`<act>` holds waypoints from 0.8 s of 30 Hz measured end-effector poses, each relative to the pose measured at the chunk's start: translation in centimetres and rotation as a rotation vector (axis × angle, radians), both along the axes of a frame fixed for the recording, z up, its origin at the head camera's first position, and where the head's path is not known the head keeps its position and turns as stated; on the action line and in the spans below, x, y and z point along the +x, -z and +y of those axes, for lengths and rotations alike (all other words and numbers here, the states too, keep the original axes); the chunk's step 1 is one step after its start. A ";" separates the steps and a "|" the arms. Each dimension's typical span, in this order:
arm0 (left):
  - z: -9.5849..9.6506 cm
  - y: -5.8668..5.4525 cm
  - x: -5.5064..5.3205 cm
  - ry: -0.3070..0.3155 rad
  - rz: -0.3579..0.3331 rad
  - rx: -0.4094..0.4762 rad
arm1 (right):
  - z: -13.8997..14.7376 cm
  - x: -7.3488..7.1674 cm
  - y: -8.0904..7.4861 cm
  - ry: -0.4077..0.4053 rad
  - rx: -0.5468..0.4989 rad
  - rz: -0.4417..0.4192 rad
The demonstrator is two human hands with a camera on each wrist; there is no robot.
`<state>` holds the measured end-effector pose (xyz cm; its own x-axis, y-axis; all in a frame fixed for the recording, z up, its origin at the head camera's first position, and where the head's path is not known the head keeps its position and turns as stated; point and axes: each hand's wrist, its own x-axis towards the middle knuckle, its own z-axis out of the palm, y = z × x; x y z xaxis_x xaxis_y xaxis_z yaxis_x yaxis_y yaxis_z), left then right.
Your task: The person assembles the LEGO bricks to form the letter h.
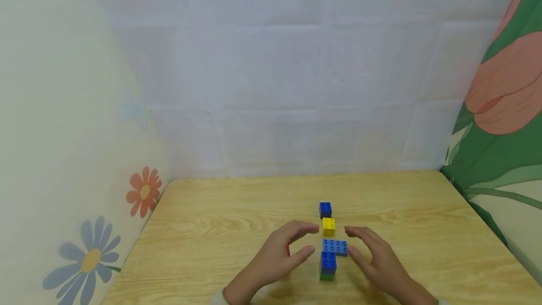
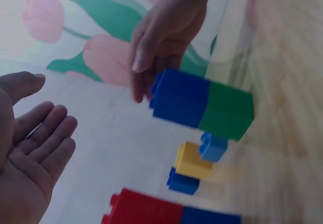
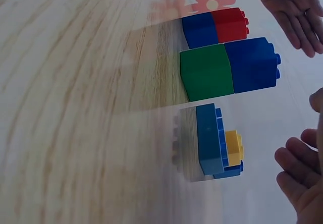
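Observation:
My left hand [image 1: 277, 254] hovers over the table with thumb and fingers apart, holding nothing. On the other side, my right hand [image 1: 379, 261] is relaxed the same way, its palm facing inward. Between them a dark blue toy brick [image 1: 328, 262] sits on a green brick [image 1: 327, 277]. Just behind lies a long light blue brick [image 1: 338, 247], near the right fingertips; whether they touch it I cannot tell. A yellow brick [image 1: 328, 227] and a small dark blue brick [image 1: 325, 210] stand farther back. A red brick [image 3: 229, 24] on a blue brick [image 3: 200, 31] is mostly hidden by my left hand in the head view.
The bricks stand on a wood-grain table [image 1: 220, 211]. A white sheet [image 1: 271, 84] hangs behind its far edge. Flower-patterned panels rise at the left [image 1: 63, 131] and right [image 1: 504, 107] sides.

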<state>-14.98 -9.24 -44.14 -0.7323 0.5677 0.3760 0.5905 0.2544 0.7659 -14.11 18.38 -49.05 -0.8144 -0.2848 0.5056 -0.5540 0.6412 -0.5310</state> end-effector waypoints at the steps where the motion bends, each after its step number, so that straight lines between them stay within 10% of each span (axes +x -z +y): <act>1: -0.3 -0.2 -0.2 -0.015 0.018 -0.016 | 0.0 -0.1 0.1 0.012 -0.001 -0.008; 10: -3.6 -1.6 -1.4 -0.013 0.010 -0.230 | 0.0 -1.3 1.3 0.074 -0.080 -0.075; 24: -5.1 -1.8 -2.0 -0.041 -0.107 -0.321 | -0.8 -2.6 1.4 0.068 -0.310 -0.207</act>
<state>-17.01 -14.35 -42.36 -0.7825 0.6141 0.1025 0.4953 0.5144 0.7000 -16.69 17.58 -50.41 -0.9203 -0.0859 0.3818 -0.3760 0.4641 -0.8020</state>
